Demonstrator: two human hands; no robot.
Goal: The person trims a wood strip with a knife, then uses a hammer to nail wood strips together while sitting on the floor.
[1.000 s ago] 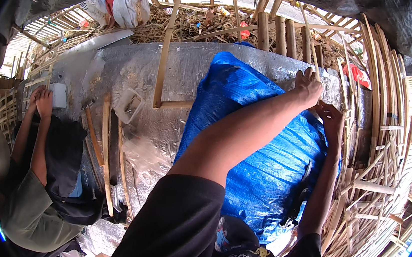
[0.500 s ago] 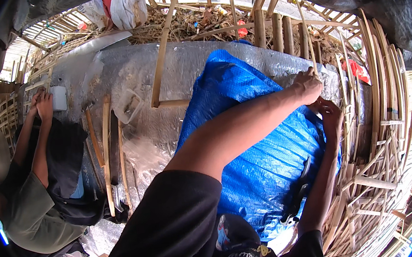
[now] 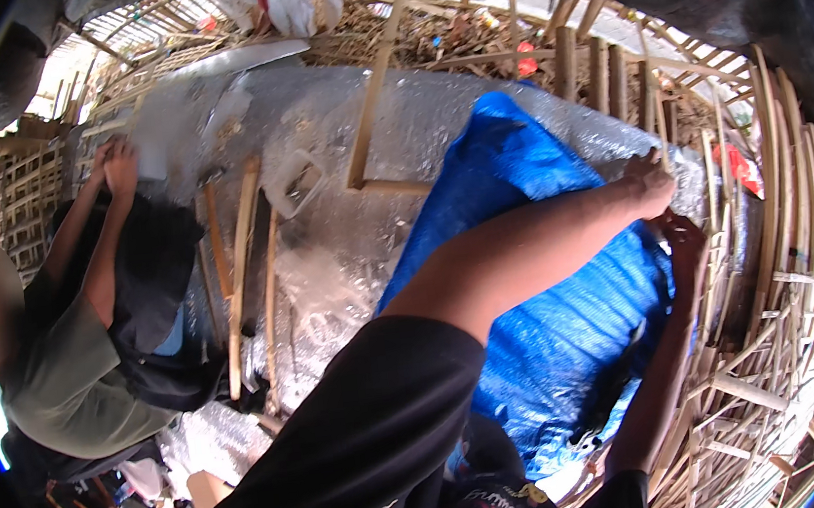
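My left arm reaches across a blue tarp (image 3: 571, 306) that is spread before me. At its far right edge, the fingers of my left hand (image 3: 653, 185) are closed around a thin bamboo strip (image 3: 662, 128), which sticks up beyond the hand. Just below and touching or nearly so, my right hand (image 3: 685, 237) has its fingers bent together near the strip's lower end. What lies between the right fingers is too small and shaded to make out.
Bundled bamboo strips (image 3: 764, 345) stand close on my right. A bent bamboo piece (image 3: 376, 99) and a clear plastic container (image 3: 298, 184) lie on the silvery sheet (image 3: 313, 115). Bamboo lengths (image 3: 244, 261) lie between me and a co-worker (image 3: 83, 377) at left.
The whole view has shifted, so the scene sits further right. Both my hands stay together at the bamboo strip, with little change in their grip. The co-worker's hands remain together.
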